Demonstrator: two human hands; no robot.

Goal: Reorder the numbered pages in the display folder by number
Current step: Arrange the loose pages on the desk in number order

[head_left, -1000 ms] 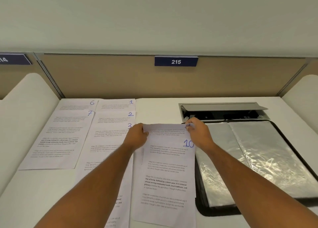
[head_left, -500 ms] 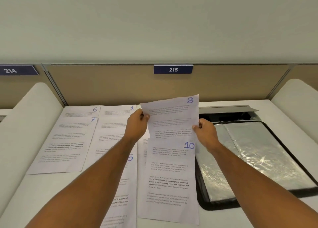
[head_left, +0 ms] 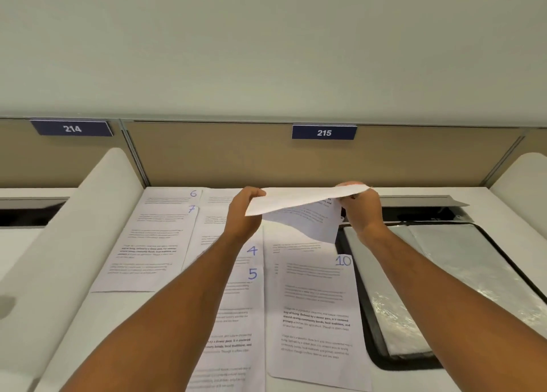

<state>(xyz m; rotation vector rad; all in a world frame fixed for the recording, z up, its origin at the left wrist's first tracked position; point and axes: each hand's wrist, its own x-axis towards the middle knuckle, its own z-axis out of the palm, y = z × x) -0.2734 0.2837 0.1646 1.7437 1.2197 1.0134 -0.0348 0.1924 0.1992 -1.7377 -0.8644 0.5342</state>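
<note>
- Pages 6 [head_left: 174, 194] and 7 [head_left: 151, 243] lie flat near the table's [head_left: 488, 197] far left corner, page 7 overlapping page 6; each bears a blue handwritten number at its top right corner over blocks of printed text.
- Next along, a column of overlapping sheets runs toward the near edge, page 4 [head_left: 251, 251] and page 5 [head_left: 248, 308] showing their numbers.
- The left hand [head_left: 244, 214] pinches the left edge of a lifted page [head_left: 299, 203], fingers curled round it.
- That lifted page hangs in the air above the table's far middle, tipped nearly edge-on with its blank back up and printed face down; its number cannot be read.
- Page 10 [head_left: 316, 311] lies flat beneath it, reaching to the near edge.
- The right hand [head_left: 359, 208] grips the lifted page's right edge.
- The display folder [head_left: 444, 273] lies open at the table's right, black-rimmed with glossy clear sleeves.
</note>
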